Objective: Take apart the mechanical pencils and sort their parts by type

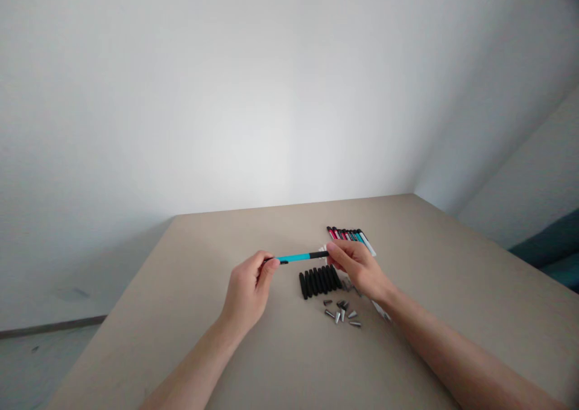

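Note:
A blue pen with a black grip section is held level above the table. My left hand pinches its left end, where a dark clip shows. At the black right end, my right hand closes its thumb and fingers on the pen. Just below the pen lies a row of several black grips. Nearer to me are several small silver metal tips, scattered loosely. Some pale small parts beneath my right hand are partly hidden.
Behind my right hand, a row of several pens or barrels in red, blue and white lies on the beige table. A white wall rises behind the table. Dark teal cloth hangs at the right edge.

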A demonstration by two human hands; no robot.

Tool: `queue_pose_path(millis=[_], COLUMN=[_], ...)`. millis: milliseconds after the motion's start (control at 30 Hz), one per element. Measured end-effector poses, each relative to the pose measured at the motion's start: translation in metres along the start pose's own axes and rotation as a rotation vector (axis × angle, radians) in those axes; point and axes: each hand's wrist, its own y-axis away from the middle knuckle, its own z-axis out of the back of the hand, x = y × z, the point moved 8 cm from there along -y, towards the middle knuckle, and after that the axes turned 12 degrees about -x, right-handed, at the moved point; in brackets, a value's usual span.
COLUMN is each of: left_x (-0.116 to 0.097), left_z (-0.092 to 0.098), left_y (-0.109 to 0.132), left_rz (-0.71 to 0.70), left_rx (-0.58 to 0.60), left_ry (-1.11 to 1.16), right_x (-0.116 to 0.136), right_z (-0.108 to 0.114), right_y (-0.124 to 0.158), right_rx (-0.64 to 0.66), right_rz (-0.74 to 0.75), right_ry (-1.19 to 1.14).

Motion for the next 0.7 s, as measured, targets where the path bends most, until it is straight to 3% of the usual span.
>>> queue_pose_path(millis=[300,500,700], left_x=[0.001,0.002,0.005], left_z=[0.001,0.001,0.002], left_y=[0.000,-0.001,0.000], left_rz=[-0.001,-0.004,0.012], left_rx=[-0.009,-0.020,-0.042], left_ry=[-0.007,-0.011,-0.041], right_x=[0.006,0.005,0.009], right_z=[0.004,0.003,0.010], right_y=[0.000,-0.001,-0.002], right_rx=[-0.037,-0.046,-0.098], right_rz=[0.097,0.128,0.123], right_ry=[-0.027,0.090,-0.041])
